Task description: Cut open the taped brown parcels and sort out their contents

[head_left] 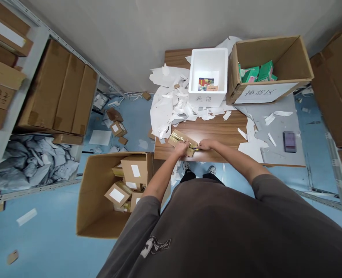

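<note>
A small cardboard box (pixel 174 139) with shiny tape along its top lies near the front edge of the wooden table. My left hand (pixel 182 148) is closed on the box, pressing it against the tabletop. To its right, my right hand (pixel 206 144) grips a small yellow-and-black utility knife (pixel 195 148). The knife points left and touches the right end of the box. Its blade is too small to make out.
Torn white paper (pixel 165 104) heaps on the table's left. Behind stand a white foam box (pixel 208 99) and a carton (pixel 275 89) with green packages. A phone-like object (pixel 289 141) lies right. A large carton (pixel 95 197) of small boxes stands left; shelves (pixel 43 38) rise beyond.
</note>
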Demonstrator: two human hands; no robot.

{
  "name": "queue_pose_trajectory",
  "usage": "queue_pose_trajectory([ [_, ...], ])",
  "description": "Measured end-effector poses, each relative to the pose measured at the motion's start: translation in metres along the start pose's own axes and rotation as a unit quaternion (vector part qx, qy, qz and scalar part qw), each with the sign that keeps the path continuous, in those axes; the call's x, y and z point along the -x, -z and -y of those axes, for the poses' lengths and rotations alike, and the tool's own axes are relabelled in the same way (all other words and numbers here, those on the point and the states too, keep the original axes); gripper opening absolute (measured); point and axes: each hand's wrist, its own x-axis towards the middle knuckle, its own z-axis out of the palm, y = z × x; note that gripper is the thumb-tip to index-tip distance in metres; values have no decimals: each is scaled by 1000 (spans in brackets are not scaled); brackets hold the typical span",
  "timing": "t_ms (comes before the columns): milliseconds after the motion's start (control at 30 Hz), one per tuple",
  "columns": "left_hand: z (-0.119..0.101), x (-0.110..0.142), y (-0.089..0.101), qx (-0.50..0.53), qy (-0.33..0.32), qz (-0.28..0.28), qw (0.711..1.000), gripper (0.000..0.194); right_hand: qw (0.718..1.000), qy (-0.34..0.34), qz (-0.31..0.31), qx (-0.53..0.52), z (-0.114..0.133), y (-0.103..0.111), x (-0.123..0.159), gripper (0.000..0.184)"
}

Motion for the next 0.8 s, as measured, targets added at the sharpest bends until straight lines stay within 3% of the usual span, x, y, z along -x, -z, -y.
queue_pose_trajectory([
  [267, -5, -3, 1, 17, 3, 5, 1000, 101, 1000, -9, 9, 19, 0, 2, -3, 60],
  [467, -20, -6, 4, 31, 28, -4, 999, 109, 1000, -8, -6, 21, -18, -5, 21, 64],
  [800, -26, -8, 9, -7, -2, -18, 1000, 81, 997, -26, -16, 67, -7, 2, 23, 59],
])
